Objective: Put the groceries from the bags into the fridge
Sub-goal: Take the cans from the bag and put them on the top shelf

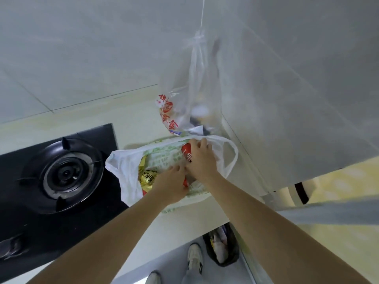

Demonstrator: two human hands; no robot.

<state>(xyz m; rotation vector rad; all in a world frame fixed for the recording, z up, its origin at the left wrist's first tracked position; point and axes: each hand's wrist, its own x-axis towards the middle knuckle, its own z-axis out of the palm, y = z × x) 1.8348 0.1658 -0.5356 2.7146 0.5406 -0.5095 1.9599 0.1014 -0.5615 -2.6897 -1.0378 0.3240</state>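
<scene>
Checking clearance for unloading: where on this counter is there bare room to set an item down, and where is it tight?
Bare counter runs behind the gas hob, up to the tiled wall. A narrower strip lies in front of the white bag, toward the counter edge. It is crowded around the bag: both hands, left and right, reach into it; the hanging clear bag and fridge side close in.

Soft, even, cool light with no harsh glare; faint shadows lie on the worktop [61, 119] beside the white bag [123, 171]. The picture is slightly blurred throughout, and straight lines bend near the edges.
</scene>
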